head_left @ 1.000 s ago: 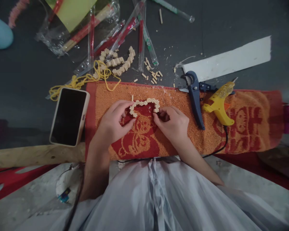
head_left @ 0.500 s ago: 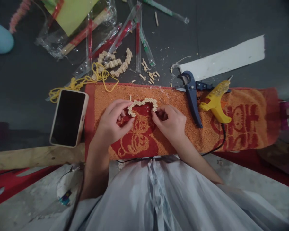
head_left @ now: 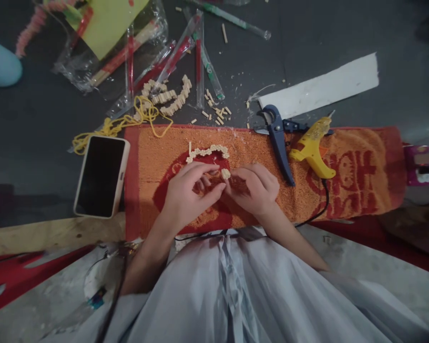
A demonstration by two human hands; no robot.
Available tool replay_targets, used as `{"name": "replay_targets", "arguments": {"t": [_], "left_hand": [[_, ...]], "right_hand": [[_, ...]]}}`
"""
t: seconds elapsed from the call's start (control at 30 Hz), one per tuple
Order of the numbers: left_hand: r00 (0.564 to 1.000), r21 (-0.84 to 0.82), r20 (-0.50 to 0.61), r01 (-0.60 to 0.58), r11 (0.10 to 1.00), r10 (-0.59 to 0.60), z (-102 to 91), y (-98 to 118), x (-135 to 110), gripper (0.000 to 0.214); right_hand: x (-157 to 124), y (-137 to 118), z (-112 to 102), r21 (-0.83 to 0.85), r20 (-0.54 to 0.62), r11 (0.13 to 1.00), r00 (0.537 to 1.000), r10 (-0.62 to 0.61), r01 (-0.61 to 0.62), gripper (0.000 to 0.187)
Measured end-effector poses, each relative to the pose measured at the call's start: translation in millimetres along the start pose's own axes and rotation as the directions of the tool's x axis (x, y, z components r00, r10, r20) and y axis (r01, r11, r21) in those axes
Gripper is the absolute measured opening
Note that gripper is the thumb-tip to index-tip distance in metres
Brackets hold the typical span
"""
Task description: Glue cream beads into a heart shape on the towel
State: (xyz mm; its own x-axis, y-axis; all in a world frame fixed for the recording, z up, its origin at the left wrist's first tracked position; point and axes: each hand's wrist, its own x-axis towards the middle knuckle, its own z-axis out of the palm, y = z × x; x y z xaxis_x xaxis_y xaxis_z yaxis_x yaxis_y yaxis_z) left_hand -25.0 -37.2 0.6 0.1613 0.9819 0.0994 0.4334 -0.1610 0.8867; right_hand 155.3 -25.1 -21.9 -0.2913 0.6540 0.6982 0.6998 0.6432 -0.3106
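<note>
A small bundle of short wooden sticks (head_left: 226, 174) is at the fingertips of my right hand (head_left: 253, 186), which are closed on it. My left hand (head_left: 191, 188) is just to its left, thumb and forefinger apart near the bundle and the other fingers curled. I cannot tell whether the left fingertips touch it. Just beyond the hands, a wavy strip of joined stick pieces (head_left: 209, 151) lies on the orange and red towel (head_left: 153, 157). One thin stick (head_left: 190, 146) stands out at the strip's left end.
Right of my hands are a blue-handled cutter (head_left: 280, 147) and a yellow hot glue gun (head_left: 314, 150) with its cord. A phone (head_left: 100, 176) lies left. Beyond are yellow string (head_left: 146, 112), curved stick strips (head_left: 178, 97), loose cut pieces (head_left: 219, 114), wrapped chopsticks (head_left: 199, 66) and a white strip (head_left: 321, 85).
Both hands have moved toward my body, away from the wavy strip they were holding. The strip now lies on the towel, and a small stick bundle shows between the hands.
</note>
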Motion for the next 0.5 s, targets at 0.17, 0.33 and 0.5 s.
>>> {"name": "replay_targets", "arguments": {"t": [0.17, 0.33, 0.5], "left_hand": [[0.998, -0.219, -0.026, 0.055, 0.974, -0.063, 12.3, 6.7, -5.3, 0.013], [0.993, -0.406, -0.060, 0.067, 0.911, -0.100, 20.8, 11.3, -6.6, 0.013], [0.988, -0.441, -0.067, 0.098, 0.892, -0.141, 26.9, 9.4, -6.3, 0.017]], "right_hand": [[-1.1, -0.9, -14.8, -0.035, 0.024, 0.993, 0.993, -0.113, 0.114, 0.010], [-6.0, 2.2, -25.5, -0.125, 0.212, 0.991, 0.977, -0.021, 0.049, 0.017], [-4.8, 31.3, -52.2, -0.342, 0.205, 0.903, 0.917, 0.341, -0.259, 0.016]]}}
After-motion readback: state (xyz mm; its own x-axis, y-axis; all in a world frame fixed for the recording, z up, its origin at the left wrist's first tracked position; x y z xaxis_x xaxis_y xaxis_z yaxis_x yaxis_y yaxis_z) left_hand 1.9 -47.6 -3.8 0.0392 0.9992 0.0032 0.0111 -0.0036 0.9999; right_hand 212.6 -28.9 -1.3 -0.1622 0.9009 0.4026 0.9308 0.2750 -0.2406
